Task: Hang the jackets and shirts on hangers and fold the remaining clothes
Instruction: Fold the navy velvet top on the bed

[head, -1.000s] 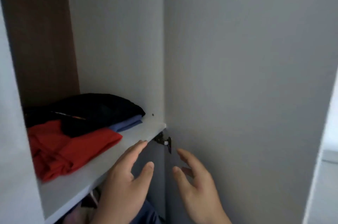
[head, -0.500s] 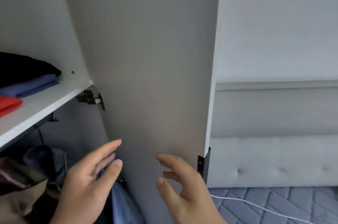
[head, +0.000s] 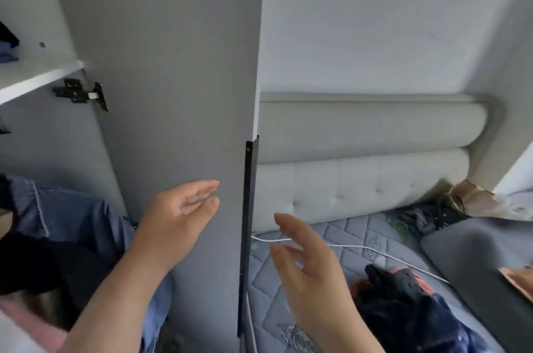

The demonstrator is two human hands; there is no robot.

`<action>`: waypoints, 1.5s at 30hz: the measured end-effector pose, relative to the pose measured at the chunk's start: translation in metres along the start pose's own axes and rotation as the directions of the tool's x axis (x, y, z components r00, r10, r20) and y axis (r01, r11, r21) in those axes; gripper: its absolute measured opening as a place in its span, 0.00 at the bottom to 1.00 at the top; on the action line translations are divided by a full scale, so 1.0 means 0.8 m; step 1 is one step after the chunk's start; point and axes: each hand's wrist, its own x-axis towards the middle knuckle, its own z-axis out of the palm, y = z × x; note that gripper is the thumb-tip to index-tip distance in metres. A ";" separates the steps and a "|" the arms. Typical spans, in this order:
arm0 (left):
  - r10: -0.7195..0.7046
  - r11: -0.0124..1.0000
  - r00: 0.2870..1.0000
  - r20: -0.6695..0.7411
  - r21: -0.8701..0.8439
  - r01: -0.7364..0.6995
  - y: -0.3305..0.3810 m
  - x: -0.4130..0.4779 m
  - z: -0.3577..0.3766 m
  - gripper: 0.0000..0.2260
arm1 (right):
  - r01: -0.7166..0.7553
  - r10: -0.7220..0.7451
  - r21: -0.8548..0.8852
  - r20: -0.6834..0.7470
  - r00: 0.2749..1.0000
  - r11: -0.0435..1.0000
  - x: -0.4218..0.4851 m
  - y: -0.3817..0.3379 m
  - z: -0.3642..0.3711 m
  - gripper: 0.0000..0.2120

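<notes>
— Where are my hands?

— Nearest to you, your left hand (head: 176,223) is raised in front of the inner face of the wardrobe door (head: 173,64). Its fingers (head: 202,194) are straight and loose and hold nothing; I cannot tell whether they touch the panel. Your right hand (head: 311,266) hovers on the other side of the door's edge, over the bed (head: 340,234), fingers spread and released, also holding nothing. The black handle strip (head: 248,223) on the door's edge runs between your two hands.

— And the clothes?

— A heap of dark clothes (head: 403,312) lies on the bed just right of your right wrist. A denim garment (head: 72,214) hangs inside the wardrobe, left of your left forearm. A white cable (head: 352,246) crosses the quilted bed behind your right hand, with a grey pillow (head: 476,260) to its right.

— Further back?

— The padded headboard (head: 360,179) stands behind the bed. Up on the left, a hinge (head: 83,93) sits under the white shelf (head: 37,81), and folded clothes (head: 7,47) show at the frame's edge above it.
</notes>
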 end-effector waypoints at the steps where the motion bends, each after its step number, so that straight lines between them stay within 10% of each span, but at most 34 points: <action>1: -0.006 1.000 1.000 0.028 -0.008 0.006 0.001 -0.013 0.010 0.13 | -0.032 0.031 -0.026 -0.022 0.999 0.999 -0.019 0.001 -0.014 0.19; 25: 0.020 0.999 0.774 0.632 -0.034 0.002 0.056 -0.184 0.324 0.17 | -0.465 0.351 -0.140 -0.480 0.804 0.874 -0.316 0.094 -0.321 0.18; 36: -0.024 0.999 0.513 0.858 -0.001 0.047 -0.036 -0.147 0.492 0.12 | -0.649 0.530 0.024 -0.602 0.597 0.760 -0.297 0.192 -0.329 0.17; 45: -0.177 0.982 0.461 0.869 0.123 0.144 -0.172 -0.147 0.654 0.13 | -0.737 0.645 0.168 -0.632 0.429 0.655 -0.292 0.342 -0.340 0.15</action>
